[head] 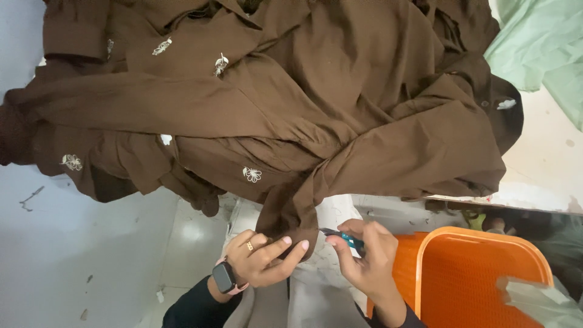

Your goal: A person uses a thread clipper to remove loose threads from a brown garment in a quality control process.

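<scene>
The brown garment looks soft, light and floppy. The left hand pinches its hanging corner, the sensible hold; the right hand is closed around a small teal thread snipper.

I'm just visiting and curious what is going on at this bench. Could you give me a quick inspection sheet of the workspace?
Surface: pale worktable, worn, mostly covered by cloth.
Job's things: heap of brown garments with small white embroidered flowers; one hanging brown cloth end; small teal-handled cutting tool.
Clutter: pale green fabric at the table's far right; orange plastic basket below the table edge.
Grips: left hand, with ring and smartwatch, pinches the cloth end; right hand holds the cutting tool at it.
Cables: nothing seen.
Surroundings: pale grey floor with scuff marks.
</scene>
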